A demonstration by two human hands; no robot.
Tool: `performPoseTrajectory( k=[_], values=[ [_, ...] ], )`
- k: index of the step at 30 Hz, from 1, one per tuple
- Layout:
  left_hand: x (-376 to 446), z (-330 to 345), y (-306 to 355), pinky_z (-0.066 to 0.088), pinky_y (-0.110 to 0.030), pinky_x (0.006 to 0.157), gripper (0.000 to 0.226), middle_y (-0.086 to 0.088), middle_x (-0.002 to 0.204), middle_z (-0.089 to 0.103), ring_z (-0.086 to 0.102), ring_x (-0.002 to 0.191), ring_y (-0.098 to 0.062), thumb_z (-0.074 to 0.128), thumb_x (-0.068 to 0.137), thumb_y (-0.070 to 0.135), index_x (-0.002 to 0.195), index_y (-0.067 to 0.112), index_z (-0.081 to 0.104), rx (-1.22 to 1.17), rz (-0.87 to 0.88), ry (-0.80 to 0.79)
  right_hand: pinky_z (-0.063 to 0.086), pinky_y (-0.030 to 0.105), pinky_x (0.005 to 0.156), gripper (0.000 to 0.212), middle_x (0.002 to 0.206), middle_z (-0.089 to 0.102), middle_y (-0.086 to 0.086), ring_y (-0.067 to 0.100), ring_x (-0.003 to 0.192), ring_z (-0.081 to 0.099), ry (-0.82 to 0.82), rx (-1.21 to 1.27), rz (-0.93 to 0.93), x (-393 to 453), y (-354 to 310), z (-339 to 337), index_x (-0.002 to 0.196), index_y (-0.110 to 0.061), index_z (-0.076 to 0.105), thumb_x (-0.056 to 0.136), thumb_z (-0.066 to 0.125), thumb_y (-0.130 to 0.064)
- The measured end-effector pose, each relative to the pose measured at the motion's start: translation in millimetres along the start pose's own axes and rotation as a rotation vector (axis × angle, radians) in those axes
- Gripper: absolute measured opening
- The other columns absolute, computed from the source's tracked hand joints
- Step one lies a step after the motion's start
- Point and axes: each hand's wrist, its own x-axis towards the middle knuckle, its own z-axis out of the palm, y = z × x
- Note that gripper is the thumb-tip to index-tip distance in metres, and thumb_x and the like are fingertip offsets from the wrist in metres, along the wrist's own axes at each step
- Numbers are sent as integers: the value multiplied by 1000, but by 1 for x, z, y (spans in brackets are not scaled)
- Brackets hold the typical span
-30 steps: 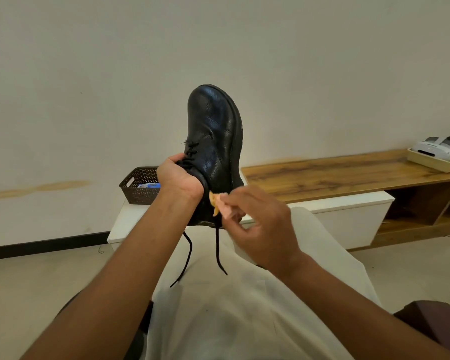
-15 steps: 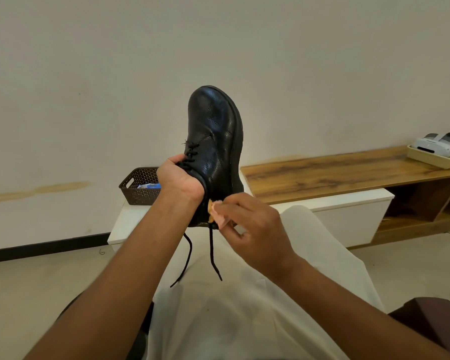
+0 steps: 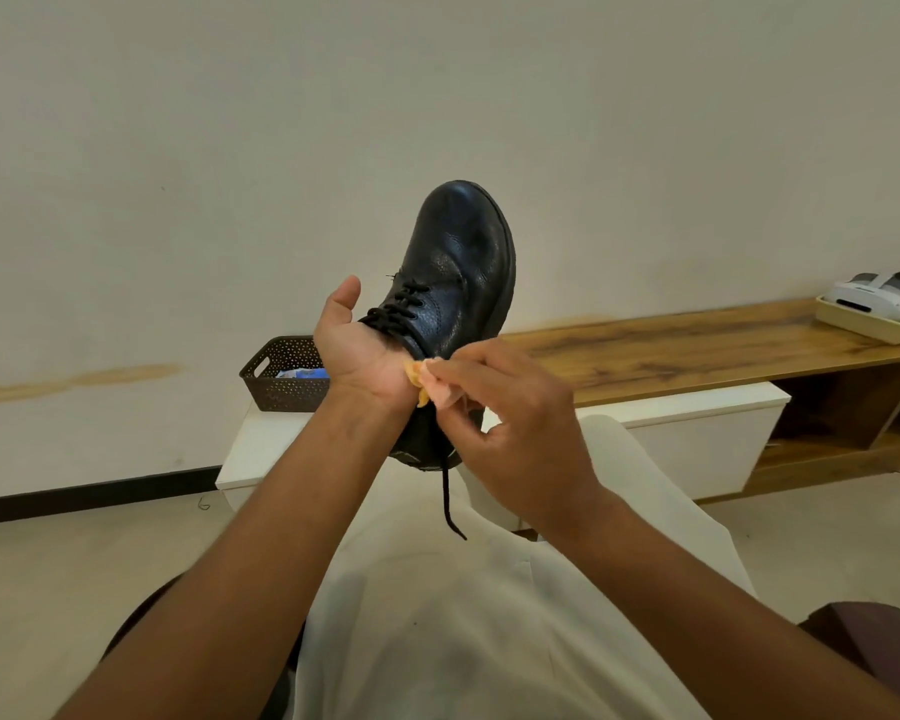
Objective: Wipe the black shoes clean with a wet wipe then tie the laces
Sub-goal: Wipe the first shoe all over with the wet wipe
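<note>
A black leather lace-up shoe (image 3: pixel 463 262) is held up in the air, toe pointing up and the laces facing me. My left hand (image 3: pixel 359 350) holds it at the ankle opening, palm towards me and thumb up; its fingers are hidden behind or inside the shoe. My right hand (image 3: pixel 515 423) pinches a crumpled orange-pink wipe (image 3: pixel 434 384) against the shoe's ankle side, right beside my left wrist. One loose lace end (image 3: pixel 450 504) hangs down over my lap.
A dark perforated basket (image 3: pixel 276 376) with a blue packet (image 3: pixel 302 374) stands on a low white table (image 3: pixel 240 459) behind the shoe. A long wooden bench (image 3: pixel 697 345) runs to the right, with a cream tray (image 3: pixel 863 324) holding a white device.
My left hand has turned the shoe so the laces face me and the palm shows. My right hand has shifted the wipe up to the ankle by my left wrist.
</note>
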Motion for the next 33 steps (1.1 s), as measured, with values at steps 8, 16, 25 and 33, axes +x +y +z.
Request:
performPoseTrajectory(
  k=[8, 16, 25, 33],
  values=[
    [-1, -2, -8, 52, -52, 83, 64, -30, 117, 62, 63, 102, -44, 48, 91, 46, 130, -5, 50, 9, -85, -13, 48, 12, 72, 10, 94, 69, 5, 9, 79, 59, 2, -49, 40, 11, 8, 4, 100, -6, 79, 94, 73, -12],
    [7, -7, -1, 52, -53, 86, 61, -29, 119, 63, 64, 104, -42, 47, 92, 44, 132, -3, 51, 14, -25, 20, 50, 13, 70, 11, 92, 71, 5, 9, 78, 60, -81, -7, 24, -32, 19, -4, 100, -6, 79, 88, 80, -9],
    [9, -6, 5, 43, -57, 99, 53, -26, 111, 68, 64, 107, -41, 51, 90, 43, 118, -1, 59, 22, 2, 97, 54, 21, 64, 10, 85, 71, -5, 12, 75, 62, 58, 72, 298, -39, 40, -9, 101, -13, 77, 92, 77, -16],
    [14, -5, 4, 52, -50, 86, 43, -20, 90, 72, 68, 88, -37, 56, 89, 35, 113, 0, 61, -35, 79, 271, 56, 27, 67, 10, 88, 69, -10, 11, 78, 63, -36, 70, 333, -50, 38, 1, 99, -17, 73, 91, 79, -15]
  ],
)
